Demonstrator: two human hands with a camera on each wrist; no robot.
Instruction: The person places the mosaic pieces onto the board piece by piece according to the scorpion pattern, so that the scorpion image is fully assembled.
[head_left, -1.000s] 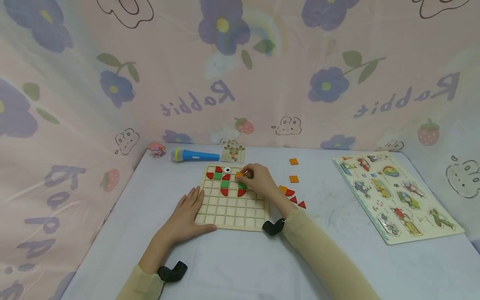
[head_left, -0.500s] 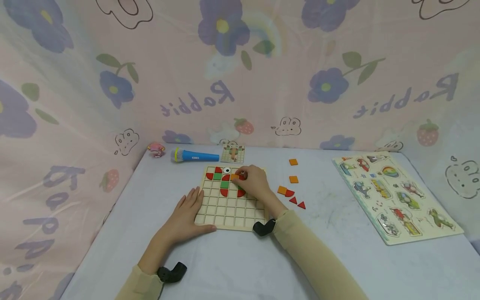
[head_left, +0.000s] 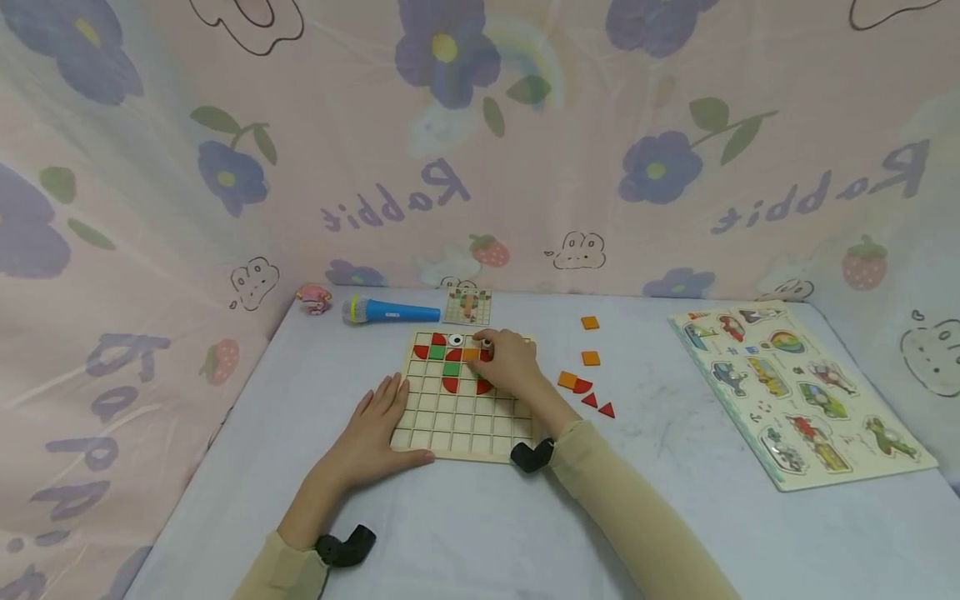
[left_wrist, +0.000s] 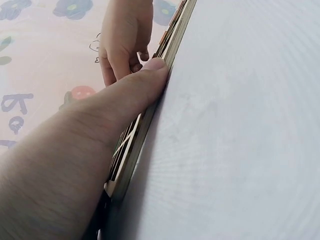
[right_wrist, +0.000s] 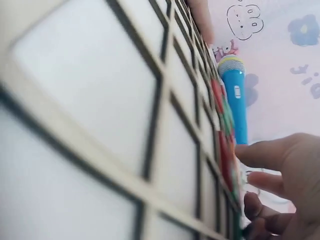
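My left hand [head_left: 375,429] lies flat at the left edge of a wooden grid board [head_left: 465,425], thumb along its near edge. The thumb [left_wrist: 142,82] shows against the board's side in the left wrist view. My right hand [head_left: 506,362] is over the upper part of the board. Its thumb touches an orange square tile [head_left: 471,355] lying in a cell; the index finger is apart from the tile. Red quarter-round pieces [head_left: 450,385], green squares [head_left: 437,352] and a round eye piece [head_left: 455,340] sit in cells. The right hand partly hides another eye piece and nearby pieces.
Orange squares [head_left: 591,358], a red quarter-round piece [head_left: 582,387] and red triangles [head_left: 607,410] lie right of the board. A picture card [head_left: 467,307], a blue toy microphone [head_left: 401,312] and a pink figurine [head_left: 313,298] stand behind. A picture puzzle board [head_left: 798,392] lies far right.
My right hand has moved slightly left and set the orange square down in a cell between red pieces. Its index finger has since parted from the tile. The left hand has stayed put.
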